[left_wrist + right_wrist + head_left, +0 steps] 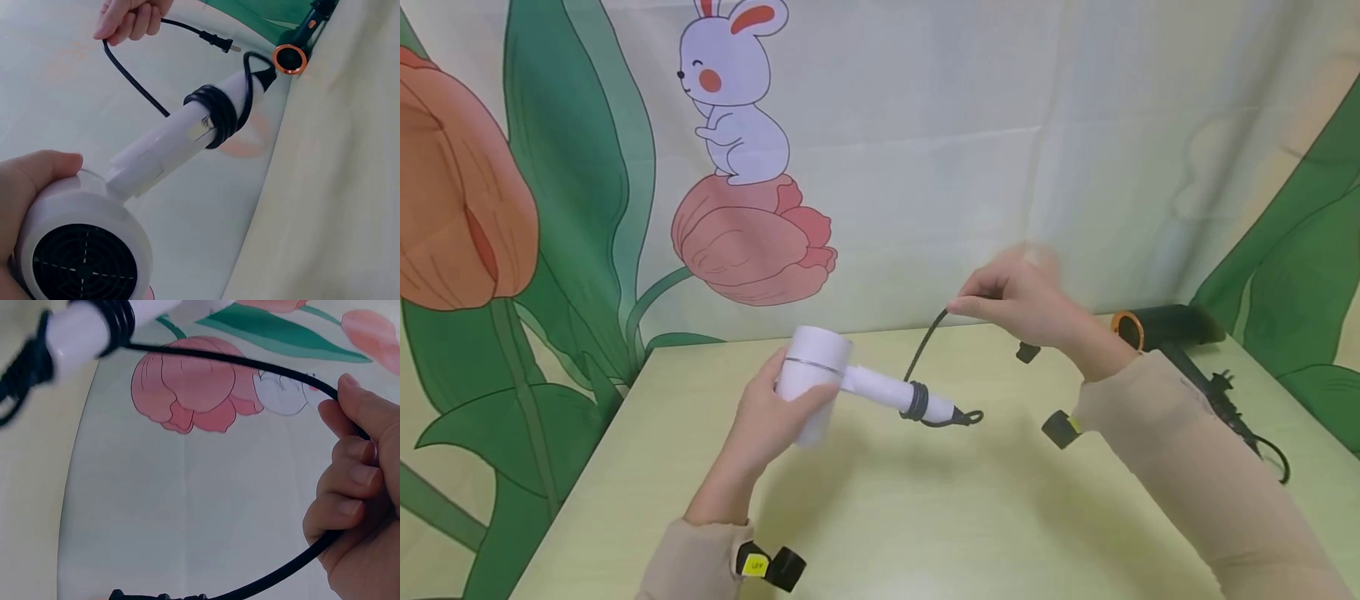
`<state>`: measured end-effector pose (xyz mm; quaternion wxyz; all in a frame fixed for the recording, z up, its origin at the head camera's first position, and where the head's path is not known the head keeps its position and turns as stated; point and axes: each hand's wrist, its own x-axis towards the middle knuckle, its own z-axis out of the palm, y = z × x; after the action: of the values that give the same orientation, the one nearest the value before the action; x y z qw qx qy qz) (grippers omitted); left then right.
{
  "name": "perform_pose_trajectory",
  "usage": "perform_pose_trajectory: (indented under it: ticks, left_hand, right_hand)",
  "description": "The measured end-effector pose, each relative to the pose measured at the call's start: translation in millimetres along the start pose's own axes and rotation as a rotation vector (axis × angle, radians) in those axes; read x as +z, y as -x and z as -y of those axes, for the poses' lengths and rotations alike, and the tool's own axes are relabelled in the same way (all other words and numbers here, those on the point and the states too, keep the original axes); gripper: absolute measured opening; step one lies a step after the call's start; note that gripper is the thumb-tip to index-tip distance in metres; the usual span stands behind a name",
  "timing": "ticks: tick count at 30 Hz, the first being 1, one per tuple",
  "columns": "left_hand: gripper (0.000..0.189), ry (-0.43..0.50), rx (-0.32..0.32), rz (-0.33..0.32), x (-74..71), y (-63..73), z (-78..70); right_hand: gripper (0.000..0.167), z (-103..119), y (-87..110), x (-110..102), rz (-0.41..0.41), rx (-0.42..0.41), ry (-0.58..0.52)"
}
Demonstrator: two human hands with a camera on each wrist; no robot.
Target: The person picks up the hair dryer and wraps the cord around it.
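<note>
A white hair dryer (pixel 808 367) is held above the table by my left hand (pixel 771 412), which grips its round barrel. Its handle (pixel 162 140) points right, with several turns of black cord (pixel 212 112) wound round it. A small cord loop (pixel 974 417) sticks out at the handle's end. My right hand (pixel 1015 300), raised to the right, pinches the cord between thumb and forefinger, the other fingers curled round it. The cord runs taut-looking from the coil up to this hand. Past the hand hangs the plug (pixel 219 42). The dryer's air-inlet grille (pixel 84 262) faces the left wrist camera.
A second, black hair dryer (pixel 1172 327) with an orange ring lies at the table's back right, its cord and plug (pixel 1222 381) beside it. A curtain (pixel 925 167) printed with a rabbit and tulips hangs behind the pale table (pixel 700 467).
</note>
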<state>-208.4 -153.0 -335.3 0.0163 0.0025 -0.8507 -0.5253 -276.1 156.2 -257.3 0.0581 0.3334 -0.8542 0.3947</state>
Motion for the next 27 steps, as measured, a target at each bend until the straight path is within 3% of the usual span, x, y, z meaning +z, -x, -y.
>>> perform_pose_trajectory:
  ticks: [7, 17, 27]
  left_hand:
    - [0.063, 0.018, -0.041, -0.109, -0.3, -5.6, -3.1]
    - [0.07, 0.065, -0.09, -0.264, -3.4, -13.7, -4.6]
    - [0.069, 0.18, -0.103, -0.399, -6.5, -24.0, -5.9]
  right_hand:
    - [0.011, 11.9, 10.9, 11.2, 0.004, 0.041, -0.018]
    - [0.011, 26.1, 25.1, 36.2, 0.027, 0.003, -0.084]
    - [0.014, 27.0, 38.9, 57.2, 0.062, 0.047, -0.116]
